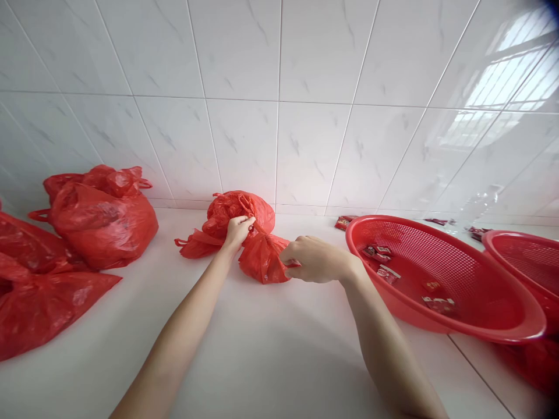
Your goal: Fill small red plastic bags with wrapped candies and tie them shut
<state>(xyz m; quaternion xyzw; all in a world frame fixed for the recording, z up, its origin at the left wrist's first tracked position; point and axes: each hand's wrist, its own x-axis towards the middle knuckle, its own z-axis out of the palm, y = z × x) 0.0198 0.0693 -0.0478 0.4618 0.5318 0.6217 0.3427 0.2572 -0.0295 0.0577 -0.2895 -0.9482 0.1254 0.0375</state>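
Note:
A small red plastic bag (262, 262) sits on the white counter in front of me, its top gathered and twisted. My left hand (237, 231) is closed, pinching the red plastic at the gathered neck. At the bag's right side my right hand (318, 259) is closed in a fist on a bit of its red plastic; the fingertips are partly hidden. Right behind stands a fuller red bag (259, 208), touching the small one. A loose red flap with a handle loop (196, 244) lies to the left of my left hand; which bag it belongs to I cannot tell.
Full red bags (105, 218) stand at the left, with another red bag (43, 308) nearer. On the right is a red perforated basket (406, 314) holding several small packets (388, 273), beside a second red basket (519, 235). A clear bottle (478, 203) lies by the tiled wall (314, 151).

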